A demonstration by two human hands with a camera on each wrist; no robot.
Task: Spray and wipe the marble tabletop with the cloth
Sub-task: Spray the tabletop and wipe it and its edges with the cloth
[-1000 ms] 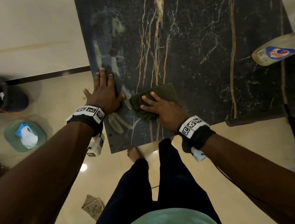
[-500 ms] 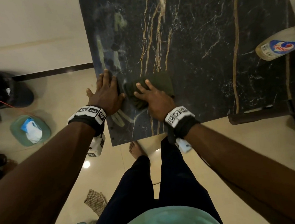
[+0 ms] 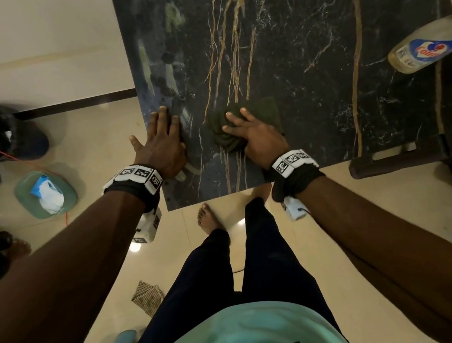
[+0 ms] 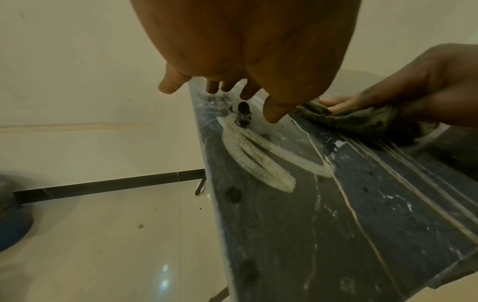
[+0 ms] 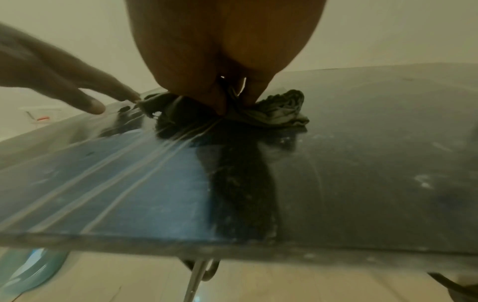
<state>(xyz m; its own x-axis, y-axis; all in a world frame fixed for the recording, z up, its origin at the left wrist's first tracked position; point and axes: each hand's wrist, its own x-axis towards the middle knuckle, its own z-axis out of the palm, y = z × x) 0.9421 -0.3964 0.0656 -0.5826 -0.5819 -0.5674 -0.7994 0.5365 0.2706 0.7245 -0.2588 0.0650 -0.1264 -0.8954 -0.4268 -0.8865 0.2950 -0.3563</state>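
Floor tiles [image 3: 103, 143] at far left carry a dark rounded object [image 3: 2, 132] and, nearer the person, a green basin [image 3: 45, 195] holding something white and blue. Next comes the left hand [image 3: 163, 146], lying palm-down on the left edge of the marble tabletop [image 3: 306, 70], fingers straight and slightly spread, thumb out over the floor, holding nothing. Pale smeared streaks [image 4: 256, 161] mark the stone just beside and under that hand. Right of it, near the table's front edge, the right hand [image 3: 257, 136] presses down on the dark green cloth [image 3: 233, 135]; its fingers lie spread on top of the bunched fabric, and the right wrist view shows cloth [image 5: 279, 110] gathered up between the heel of the palm and the stone. Thin wet lines [image 5: 145, 155] run from the cloth toward the front edge. Far right, a spray bottle [image 3: 426, 50] with a blue label sits on the tabletop's right side, well apart from both hands.
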